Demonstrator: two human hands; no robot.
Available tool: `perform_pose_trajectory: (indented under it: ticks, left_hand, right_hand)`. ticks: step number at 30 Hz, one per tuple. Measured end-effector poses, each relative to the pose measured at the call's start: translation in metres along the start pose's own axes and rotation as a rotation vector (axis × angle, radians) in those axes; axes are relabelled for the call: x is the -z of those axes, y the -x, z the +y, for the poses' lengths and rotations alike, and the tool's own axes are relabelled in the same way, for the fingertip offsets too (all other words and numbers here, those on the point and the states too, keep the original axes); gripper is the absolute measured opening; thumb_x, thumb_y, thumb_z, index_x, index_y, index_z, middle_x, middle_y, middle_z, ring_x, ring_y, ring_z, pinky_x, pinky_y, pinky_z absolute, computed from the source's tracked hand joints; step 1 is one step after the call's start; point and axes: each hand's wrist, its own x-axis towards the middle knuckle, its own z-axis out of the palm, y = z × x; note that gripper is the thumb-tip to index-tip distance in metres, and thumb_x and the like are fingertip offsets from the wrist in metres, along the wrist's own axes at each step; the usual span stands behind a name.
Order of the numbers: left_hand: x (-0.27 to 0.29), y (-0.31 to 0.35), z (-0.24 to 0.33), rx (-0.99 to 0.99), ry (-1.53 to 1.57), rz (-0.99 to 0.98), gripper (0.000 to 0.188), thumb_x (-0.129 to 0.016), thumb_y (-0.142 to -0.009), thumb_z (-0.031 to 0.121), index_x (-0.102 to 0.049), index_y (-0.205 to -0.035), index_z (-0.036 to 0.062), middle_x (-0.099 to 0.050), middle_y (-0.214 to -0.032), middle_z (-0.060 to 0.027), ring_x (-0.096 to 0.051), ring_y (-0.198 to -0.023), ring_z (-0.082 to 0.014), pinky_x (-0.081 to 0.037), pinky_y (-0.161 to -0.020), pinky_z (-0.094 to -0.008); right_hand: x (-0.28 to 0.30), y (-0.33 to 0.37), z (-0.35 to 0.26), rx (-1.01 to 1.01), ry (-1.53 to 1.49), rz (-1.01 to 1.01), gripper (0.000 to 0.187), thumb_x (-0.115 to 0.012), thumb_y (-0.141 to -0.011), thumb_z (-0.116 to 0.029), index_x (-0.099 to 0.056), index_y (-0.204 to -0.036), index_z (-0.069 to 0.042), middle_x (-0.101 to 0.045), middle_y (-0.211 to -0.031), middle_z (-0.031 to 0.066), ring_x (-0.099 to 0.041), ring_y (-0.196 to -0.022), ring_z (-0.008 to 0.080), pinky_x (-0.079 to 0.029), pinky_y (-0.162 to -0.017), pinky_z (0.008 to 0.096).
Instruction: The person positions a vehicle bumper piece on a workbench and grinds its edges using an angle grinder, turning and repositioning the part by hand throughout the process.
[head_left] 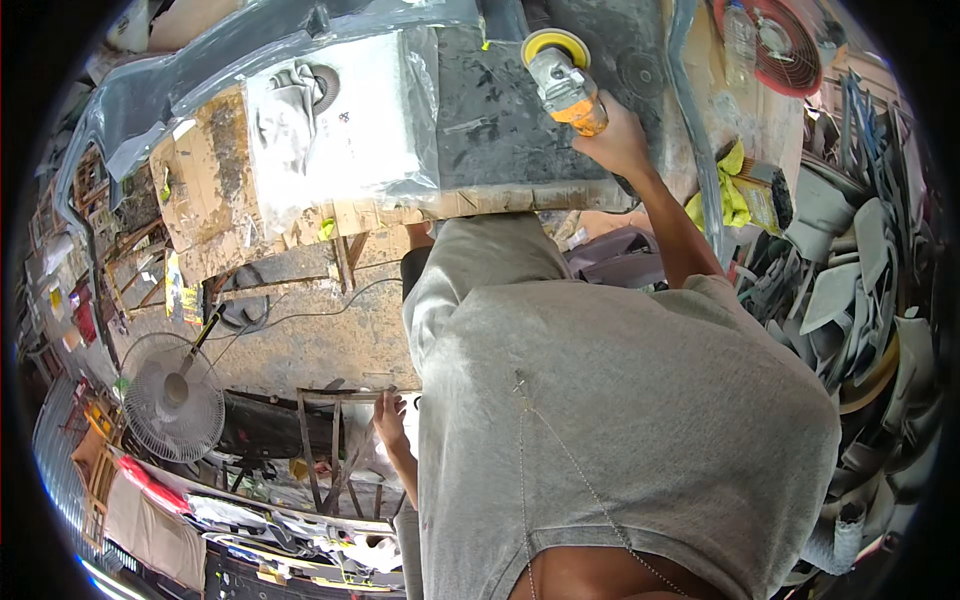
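Note:
My right hand (615, 140) is wrapped round the orange rear body of an angle grinder (563, 88). The tool has a silver head and a round yellow backing disc (556, 46), tilted over a dark grey, scuffed panel (480, 100) on the workbench. Whether the disc touches the panel, I cannot tell. Down at my left side hangs my left hand (388, 415), fingers loosely bent and apart, with nothing visible in them. It is nearest to a wooden frame (335, 440) behind the bench.
A clear plastic sheet (385, 130) with a grey cloth (287, 115) covers part of the cardboard-topped bench. Yellow gloves (735, 195) and a red round fan (775, 45) are at right. A standing fan (175, 395) stands lower left. Grey plastic parts (850, 270) are piled at right.

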Motion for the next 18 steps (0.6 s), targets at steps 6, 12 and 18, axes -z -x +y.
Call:
perform_pose_trajectory:
  ticks: [6, 12, 18]
  left_hand:
    - [-0.003, -0.002, -0.008, 0.037, -0.108, -0.044, 0.044, -0.055, -0.102, 0.037, -0.057, -0.132, 0.0048, -0.067, -0.104, -0.0093, -0.065, -0.089, -0.0171, -0.049, -0.081, -0.0344]
    - [0.001, -0.003, -0.021, 0.052, -0.033, -0.065, 0.044, -0.056, -0.102, 0.038, -0.058, -0.131, 0.0051, -0.068, -0.107, -0.0103, -0.065, -0.09, -0.0172, -0.05, -0.081, -0.0344]
    - [-0.002, 0.01, -0.01, 0.071, -0.061, -0.03, 0.044, -0.057, -0.101, 0.038, -0.06, -0.128, 0.0044, -0.069, -0.105, -0.0108, -0.065, -0.09, -0.0175, -0.049, -0.081, -0.0342]
  right_hand:
    - [0.0, -0.002, 0.007, 0.041, -0.047, 0.032, 0.064, -0.079, -0.065, -0.015, -0.06, -0.126, -0.004, -0.071, -0.108, 0.0189, -0.069, -0.102, 0.0359, -0.052, -0.088, 0.0389]
    - [-0.004, -0.002, 0.005, 0.03, -0.082, 0.043, 0.063, -0.079, -0.066, -0.012, -0.061, -0.125, -0.003, -0.071, -0.11, 0.0172, -0.069, -0.102, 0.0326, -0.051, -0.089, 0.0381]
    - [-0.007, -0.005, 0.055, 0.02, -0.091, 0.077, 0.059, -0.08, -0.064, -0.017, -0.063, -0.118, -0.005, -0.073, -0.102, 0.0155, -0.071, -0.094, 0.0322, -0.054, -0.084, 0.038]
